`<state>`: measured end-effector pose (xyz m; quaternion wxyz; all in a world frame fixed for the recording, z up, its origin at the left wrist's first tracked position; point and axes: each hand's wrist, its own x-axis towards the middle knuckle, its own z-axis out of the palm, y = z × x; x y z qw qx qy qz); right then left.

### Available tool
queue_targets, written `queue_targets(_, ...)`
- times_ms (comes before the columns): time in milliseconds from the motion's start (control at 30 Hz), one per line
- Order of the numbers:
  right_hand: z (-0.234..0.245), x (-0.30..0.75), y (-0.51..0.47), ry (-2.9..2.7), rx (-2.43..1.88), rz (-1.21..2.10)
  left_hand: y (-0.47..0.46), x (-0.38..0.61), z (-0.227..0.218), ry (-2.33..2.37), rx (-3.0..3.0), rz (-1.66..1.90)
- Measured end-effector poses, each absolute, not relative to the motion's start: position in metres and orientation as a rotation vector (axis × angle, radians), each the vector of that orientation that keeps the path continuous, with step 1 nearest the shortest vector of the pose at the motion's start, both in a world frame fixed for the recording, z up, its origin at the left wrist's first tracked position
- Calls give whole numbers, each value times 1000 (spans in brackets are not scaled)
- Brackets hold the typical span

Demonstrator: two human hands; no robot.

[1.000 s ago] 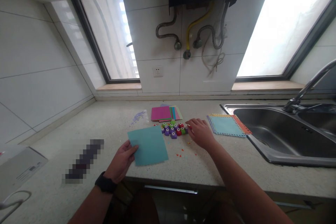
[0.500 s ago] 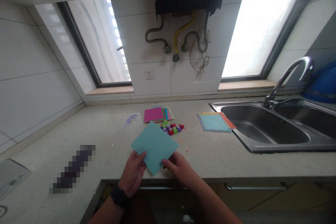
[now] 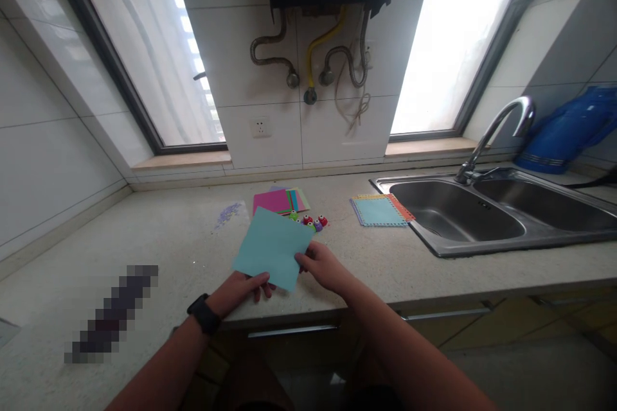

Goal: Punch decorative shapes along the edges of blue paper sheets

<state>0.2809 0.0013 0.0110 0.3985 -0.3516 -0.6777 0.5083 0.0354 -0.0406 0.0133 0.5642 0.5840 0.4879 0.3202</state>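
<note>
Between my hands, just above the counter, is a square sheet of light blue paper (image 3: 274, 247), tilted at an angle. My left hand (image 3: 248, 284) grips its lower edge, thumb on top and fingers underneath. At the right edge, my right hand (image 3: 324, 264) pinches the sheet between thumb and fingers. Behind the sheet lie several small hole punches (image 3: 311, 223) in red, green and purple, partly hidden by it. A stack of coloured paper (image 3: 272, 201), magenta on top, lies further back, its near part covered by the sheet.
Right of the punches lies a pile of paper squares with punched edges (image 3: 380, 212), its corner by the steel sink (image 3: 448, 205). Purple paper bits (image 3: 227, 214) lie at the left. A blurred-out dark object (image 3: 113, 314) rests at the front left. A blue thermos (image 3: 563, 131) stands behind the sink.
The light blue sheet has turned somewhat in my hands, and my left hand has shifted along its lower edge. My view has swung a little to the right and down.
</note>
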Motion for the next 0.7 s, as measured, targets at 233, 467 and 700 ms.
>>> queue_targets(233, 30, 284, 45, -1824, -888, 1182, -8, 39, 4, 1301, 1454, 764)
queue_targets(467, 36, 339, 116, -1684, -1207, 701, -5, 25, -5, 1393, 1429, 849)
queue_targets(700, 4, 340, 125, -1969, -1438, 399, 0, 21, -7, 1322, 1426, 846)
